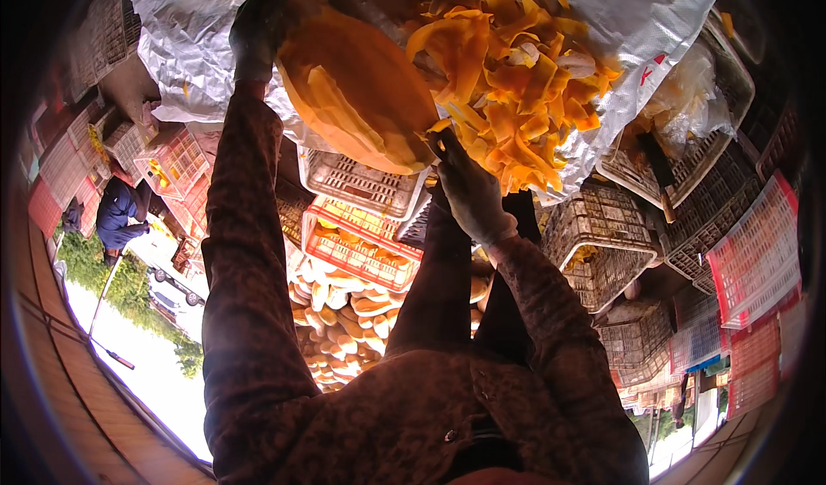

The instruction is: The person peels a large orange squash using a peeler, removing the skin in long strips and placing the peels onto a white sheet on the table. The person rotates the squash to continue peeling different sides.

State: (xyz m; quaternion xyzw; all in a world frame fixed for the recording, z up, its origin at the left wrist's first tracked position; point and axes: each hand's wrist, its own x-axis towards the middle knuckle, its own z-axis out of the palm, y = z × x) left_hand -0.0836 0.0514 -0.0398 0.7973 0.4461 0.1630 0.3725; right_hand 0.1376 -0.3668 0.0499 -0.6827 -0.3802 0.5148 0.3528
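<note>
A large, long orange squash [361,78] lies across the upper middle, with paler flat strips along its near side where peel has been cut off. My gloved left hand [255,36] grips its upper left end; the fingers are partly in shadow. At the other end, my gloved right hand [474,194] is closed around a small dark tool [441,141], apparently a peeler, mostly hidden by the fingers. A scrap of orange peel is at the tool's tip, by the squash. Beside the squash, a heap of orange peelings [516,91] covers part of a white woven plastic sheet [645,27].
Plastic crates [368,181] stand below the squash, one red-rimmed crate [361,243] holding orange pieces. Many whole squashes [342,323] lie behind it. At right, a wooden-handled knife [657,162] rests by a crate with a plastic bag [690,98]. A person in blue [119,214] is at far left.
</note>
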